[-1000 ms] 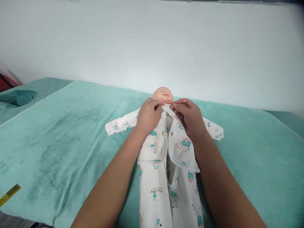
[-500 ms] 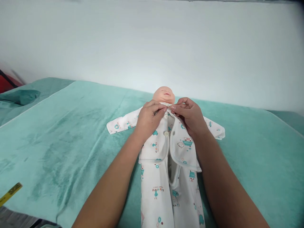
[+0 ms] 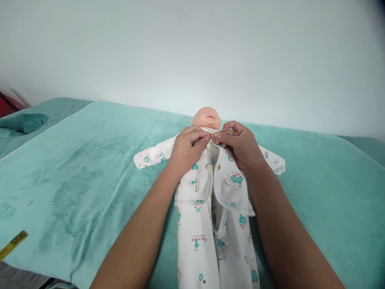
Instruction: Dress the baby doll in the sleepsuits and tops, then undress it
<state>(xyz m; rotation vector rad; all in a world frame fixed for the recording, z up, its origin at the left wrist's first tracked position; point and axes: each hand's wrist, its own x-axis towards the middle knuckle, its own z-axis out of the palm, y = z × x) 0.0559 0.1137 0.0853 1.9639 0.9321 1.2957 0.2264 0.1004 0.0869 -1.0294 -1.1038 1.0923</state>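
A baby doll (image 3: 206, 117) lies on its back, dressed in a white printed baby jacket (image 3: 195, 188) and matching trousers (image 3: 197, 257). At the neckline my left hand (image 3: 190, 149) pinches the front edge of the jacket. Its fingertips meet those of my right hand (image 3: 239, 143), which grips the opposite edge at the collar. Whatever lies between the fingertips is hidden. Below them, two pale buttons (image 3: 209, 167) show on the left-hand edge. The jacket front hangs apart lower down, and its sleeves stretch out to both sides.
A green plush sheet (image 3: 90, 172) covers the surface beneath the doll. Behind it rises a white wall (image 3: 192, 52). A yellow strip with dark marks (image 3: 13, 245) is at the lower left, and something red (image 3: 9, 106) stands at the far left.
Both hands stay at the collar with almost the same grip. The whole view has shifted slightly, and the fingertips are a touch closer together.
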